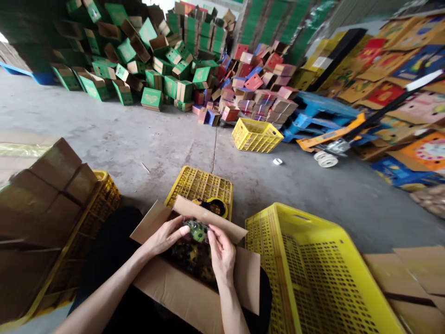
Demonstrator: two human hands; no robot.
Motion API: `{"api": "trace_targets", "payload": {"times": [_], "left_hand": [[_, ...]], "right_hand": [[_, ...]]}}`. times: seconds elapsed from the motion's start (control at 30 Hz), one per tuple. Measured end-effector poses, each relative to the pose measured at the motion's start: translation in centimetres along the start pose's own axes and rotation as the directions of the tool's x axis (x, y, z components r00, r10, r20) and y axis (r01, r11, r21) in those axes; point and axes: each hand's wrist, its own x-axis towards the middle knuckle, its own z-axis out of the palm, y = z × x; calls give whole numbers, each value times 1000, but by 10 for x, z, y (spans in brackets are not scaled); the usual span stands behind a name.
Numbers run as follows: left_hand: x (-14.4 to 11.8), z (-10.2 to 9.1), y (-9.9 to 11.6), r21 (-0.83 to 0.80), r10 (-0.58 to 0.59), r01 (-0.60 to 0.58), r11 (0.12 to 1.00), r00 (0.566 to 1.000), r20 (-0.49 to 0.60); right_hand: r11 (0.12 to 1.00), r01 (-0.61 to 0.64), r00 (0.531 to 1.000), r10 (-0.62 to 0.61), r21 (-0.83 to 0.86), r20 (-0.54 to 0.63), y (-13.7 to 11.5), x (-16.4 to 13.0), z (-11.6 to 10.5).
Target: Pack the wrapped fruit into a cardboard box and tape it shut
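Note:
An open cardboard box (pixel 174 282) sits tilted in front of me, its flaps folded outward. Over its far part my left hand (pixel 173 233) and my right hand (pixel 221 253) hold a shiny clear-plastic pack (pixel 197 231) between them, one at each side. Green, dark-spotted contents show through the film; I cannot make out their kind. My left thumb lies on the pack, and the right fingers grip its edge. Below, inside the box, are dark and yellowish wrapped items (pixel 191 260), partly hidden by the hands.
Behind the box, a black-and-yellow ring-shaped tool (pixel 216 206) lies on an upturned yellow crate (pixel 205 181). A large yellow crate (pixel 278 241) stands at right. Stacked cartons (pixel 45 199) are at left. Farther off are a small yellow crate (pixel 257 137), pallet jack (pixel 333 144) and piled green boxes (pixel 152 98).

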Motion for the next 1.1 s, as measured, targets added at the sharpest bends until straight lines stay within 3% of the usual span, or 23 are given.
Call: {"api": "trace_targets", "payload": {"times": [0.17, 0.4, 0.57, 0.63, 0.73, 0.9, 1.1], "left_hand": [[1, -1, -1, -34, -27, 27, 999, 1000, 3], [-1, -1, 5, -73, 3, -9, 997, 997, -81], [-3, -5, 3, 12, 127, -127, 992, 981, -146], [-3, -6, 1, 18, 167, -166, 986, 977, -136], [-4, -6, -2, -34, 184, -187, 982, 979, -88], [-3, -3, -7, -81, 145, -155, 985, 983, -116], [-1, 0, -9, -215, 62, -89, 972, 990, -129]], "right_hand": [[969, 189, 982, -188, -160, 21, 1, 0, -2], [935, 336, 939, -321, -115, 126, -21, 0, 1], [936, 320, 947, -320, -145, 25, -10, 0, -6], [931, 305, 947, -318, -201, -36, -3, 1, -7], [940, 241, 967, -253, -240, -17, 5, 1, -4], [993, 114, 991, -112, -32, 78, 6, 0, 5], [994, 41, 998, -46, 99, 47, 2, -5, 3]]}}
